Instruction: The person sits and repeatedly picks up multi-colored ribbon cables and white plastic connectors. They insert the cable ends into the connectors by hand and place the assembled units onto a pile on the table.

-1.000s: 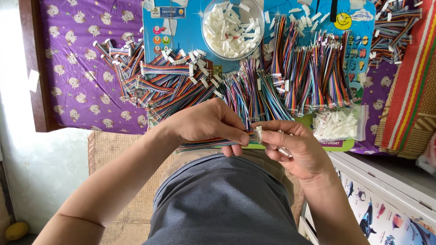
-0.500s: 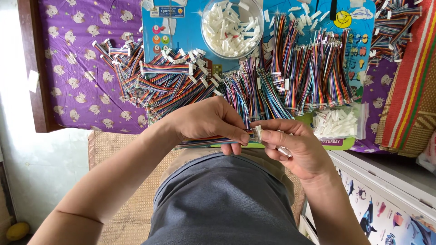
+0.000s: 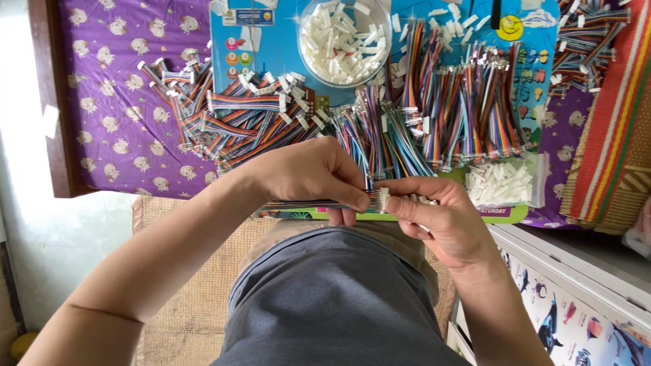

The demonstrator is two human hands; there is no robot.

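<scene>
My left hand (image 3: pixel 315 175) pinches a flat multicoloured ribbon cable (image 3: pixel 298 203) near its end, with the cable running out to the left under the fingers. My right hand (image 3: pixel 444 220) grips a small white plastic connector (image 3: pixel 382 200) between thumb and fingers, right at the cable's tip. The two hands touch at that point, held over my lap just in front of the low table's near edge. A few more white connectors (image 3: pixel 424 200) lie tucked in my right palm.
On the purple patterned cloth (image 3: pixel 115 102) lie a heap of finished ribbon cables (image 3: pixel 237 118), bundles of loose coloured wires (image 3: pixel 454 102), a clear round bowl of white connectors (image 3: pixel 344 39) and a plastic bag of connectors (image 3: pixel 505 183). A striped woven mat (image 3: pixel 610 135) lies on the right.
The hands stay almost in place; my right fingers have shifted slightly on the connector at the cable's end.
</scene>
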